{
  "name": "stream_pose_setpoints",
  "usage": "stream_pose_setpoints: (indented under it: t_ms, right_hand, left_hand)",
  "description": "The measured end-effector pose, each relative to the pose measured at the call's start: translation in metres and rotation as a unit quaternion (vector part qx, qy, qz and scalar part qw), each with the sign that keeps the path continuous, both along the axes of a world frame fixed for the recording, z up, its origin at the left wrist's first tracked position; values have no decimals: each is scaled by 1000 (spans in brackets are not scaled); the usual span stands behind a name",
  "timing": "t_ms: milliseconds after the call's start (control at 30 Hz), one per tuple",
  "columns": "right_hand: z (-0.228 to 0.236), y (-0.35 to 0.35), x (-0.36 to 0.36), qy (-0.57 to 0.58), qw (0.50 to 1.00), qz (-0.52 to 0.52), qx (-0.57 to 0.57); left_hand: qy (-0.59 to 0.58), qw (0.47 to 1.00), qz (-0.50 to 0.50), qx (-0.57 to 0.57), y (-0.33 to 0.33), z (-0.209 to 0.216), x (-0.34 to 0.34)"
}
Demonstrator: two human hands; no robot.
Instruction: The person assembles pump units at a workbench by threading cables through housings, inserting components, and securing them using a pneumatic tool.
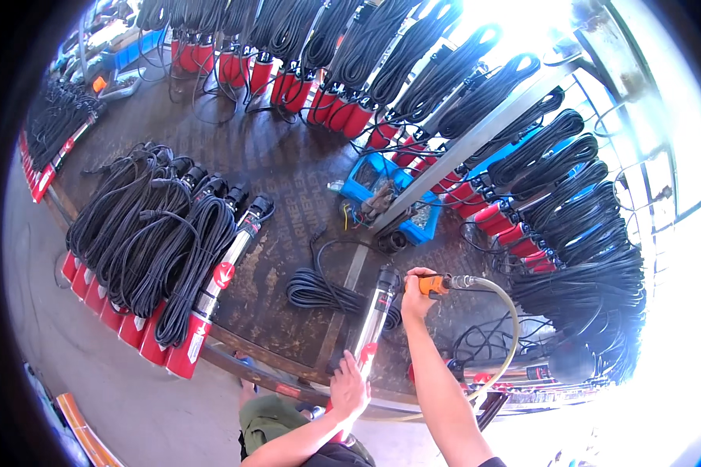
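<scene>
My left hand [350,387] is closed round the lower part of a silver tube-shaped submersible pump [375,317], which leans over the table's near edge with its black top end pointing away from me. In my right hand [417,296] is an orange air screwdriver [435,286], held sideways right beside the pump's black end. Its tip is hidden by the hand, so I cannot tell whether it touches the pump. A pale air hose [512,327] curves from the tool down to the right. Left of the pump lies a coiled black cable [319,289].
Several red-and-silver pumps with bundled black cables [144,233] lie at the left edge. More cable bundles [413,86] line the far and right sides. Blue bins [420,222] of small parts stand mid-table beside a slanting metal post [475,148]. A dark wooden table [265,156] carries them.
</scene>
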State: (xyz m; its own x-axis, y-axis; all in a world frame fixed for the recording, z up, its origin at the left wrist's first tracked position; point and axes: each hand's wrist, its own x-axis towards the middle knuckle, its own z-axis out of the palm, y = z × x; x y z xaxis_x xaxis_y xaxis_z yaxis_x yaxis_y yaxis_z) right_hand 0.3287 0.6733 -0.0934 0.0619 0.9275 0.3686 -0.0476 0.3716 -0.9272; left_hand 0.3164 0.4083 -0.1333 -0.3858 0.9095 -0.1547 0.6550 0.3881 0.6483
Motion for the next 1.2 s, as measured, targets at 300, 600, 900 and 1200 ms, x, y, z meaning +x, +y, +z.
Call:
stream_pose_setpoints:
  t_ms: [300,600,900,1200]
  right_hand:
    - [1,2,-3,-34,999,-40,-2]
    - [66,-104,-3,25,993,-115,4]
    - [-81,-233,113,460,744,-203,-440]
    - [-140,-205,142,461,691,-59,-554]
  left_hand:
    - [8,1000,-15,4,-2,6,-5]
    - [-7,999,-14,-43,0,2,-22]
    - [-127,990,59,-13,-37,-18,-82]
    - [85,991,52,-93,-3,17,-76]
